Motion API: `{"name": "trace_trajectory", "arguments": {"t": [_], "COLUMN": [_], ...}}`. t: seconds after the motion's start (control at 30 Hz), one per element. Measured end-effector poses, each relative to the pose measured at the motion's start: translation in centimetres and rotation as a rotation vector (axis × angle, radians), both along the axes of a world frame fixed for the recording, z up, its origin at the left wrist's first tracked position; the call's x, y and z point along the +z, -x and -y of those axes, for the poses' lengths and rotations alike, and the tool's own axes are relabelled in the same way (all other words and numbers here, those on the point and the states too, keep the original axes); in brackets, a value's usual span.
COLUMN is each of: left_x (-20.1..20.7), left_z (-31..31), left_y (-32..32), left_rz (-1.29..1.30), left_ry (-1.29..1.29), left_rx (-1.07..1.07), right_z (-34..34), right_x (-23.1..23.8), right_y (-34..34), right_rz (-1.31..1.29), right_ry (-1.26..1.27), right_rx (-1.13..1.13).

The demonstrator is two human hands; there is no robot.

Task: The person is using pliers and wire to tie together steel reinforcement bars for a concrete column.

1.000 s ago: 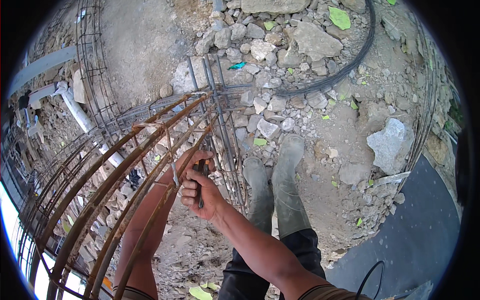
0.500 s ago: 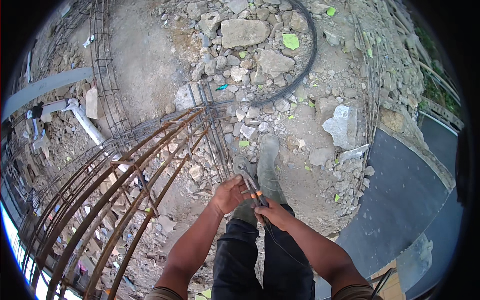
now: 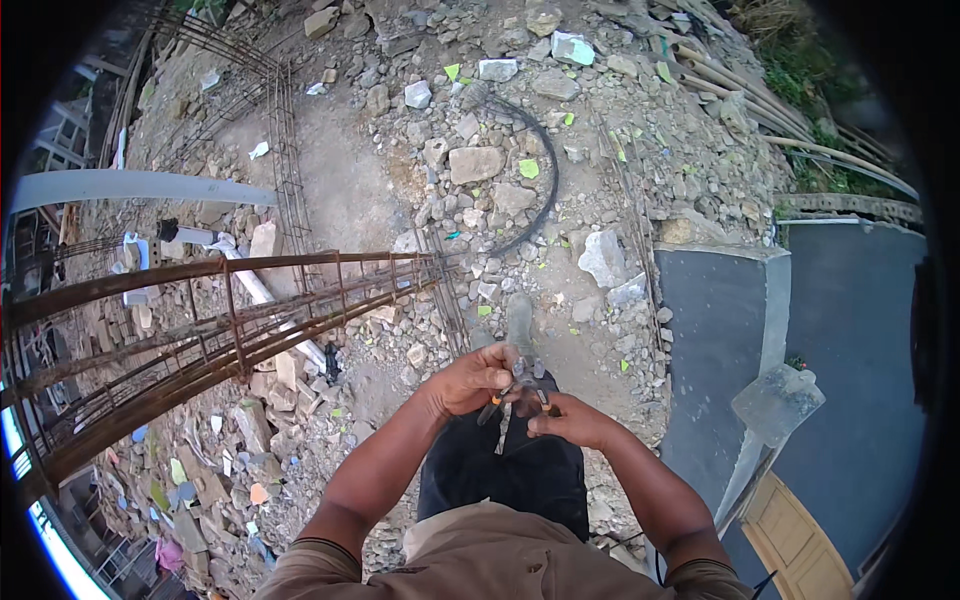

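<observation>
My left hand [image 3: 472,379] and my right hand [image 3: 567,419] meet in front of my body, both closed on a small hand tool [image 3: 505,412] with orange handles, likely pliers. The tool's metal tip points down between the hands. Both hands are well to the right of the rusty rebar cage [image 3: 230,320], which lies across the left side. My grey rubber boot [image 3: 521,330] shows just beyond the hands, on rubble.
Stony rubble ground [image 3: 480,160] spreads ahead with a black hose [image 3: 545,190] curving over it. A white pipe [image 3: 250,280] lies under the cage. A grey concrete slab [image 3: 730,300] with a step edge lies to the right, and a wooden door panel [image 3: 800,520] is at lower right.
My hands left the rebar cage and moved right, coming together over the tool in front of me. The view turned rightward, so the cage now sits farther left.
</observation>
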State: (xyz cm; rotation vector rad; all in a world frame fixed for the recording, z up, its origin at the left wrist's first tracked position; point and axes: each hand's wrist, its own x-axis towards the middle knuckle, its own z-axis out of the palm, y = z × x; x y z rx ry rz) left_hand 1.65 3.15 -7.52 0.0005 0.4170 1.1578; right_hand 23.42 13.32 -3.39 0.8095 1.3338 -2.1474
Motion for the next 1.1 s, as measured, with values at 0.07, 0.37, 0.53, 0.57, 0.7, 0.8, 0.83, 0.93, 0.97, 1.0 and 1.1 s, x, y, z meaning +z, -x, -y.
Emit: {"name": "trace_trajectory", "arguments": {"t": [0.07, 0.37, 0.53, 0.57, 0.7, 0.8, 0.83, 0.93, 0.97, 1.0, 1.1], "left_x": [3.7, 14.8, 17.0, 16.7, 13.5, 12.5, 12.3, 10.9, 10.4, 10.5, 11.4], "left_z": [0.7, 3.0, 3.3, 3.4, 3.5, 2.3, 1.7, 0.5, -0.3, -1.2, -4.9], "left_y": [-0.6, -3.4, -3.5, -3.4, -2.9, -3.8, -4.0, -3.8, -3.5, -3.2, -2.4], "left_rz": [-0.148, -0.526, -0.475, -0.338, -0.333, -0.480, -0.593, -0.548, -0.560, -0.562, -0.507], "left_ry": [-0.007, 0.168, 0.020, -0.001, 0.077, 0.156, 0.195, 0.305, 0.377, 0.389, 0.437], "left_rx": [-0.073, 0.299, 0.091, 0.135, 0.535, 0.480, 0.417, 0.339, 0.321, 0.315, 0.442], "right_z": [1.1, 5.2, 4.7, 4.5, 2.8, -1.0, -2.7, -10.8, -14.9, -16.8, -19.4], "right_x": [3.0, 12.1, 13.3, 13.2, 15.6, 15.9, 16.3, 16.1, 14.9, 15.2, 15.7], "right_y": [0.2, -0.1, 0.4, 0.1, 1.6, 3.7, 4.4, 4.4, 3.4, 3.8, 5.3], "right_rz": [0.028, -0.225, -0.067, -0.147, -0.243, -0.293, -0.288, -0.432, -0.626, -0.809, -0.101], "right_ry": [-0.076, 0.169, 0.088, -0.042, -0.042, 0.006, 0.016, 0.166, 0.281, 0.399, -0.676], "right_rx": [-0.062, -0.416, -0.389, -0.370, -0.750, -1.038, -1.036, -1.135, -0.981, -0.817, -0.370]}}
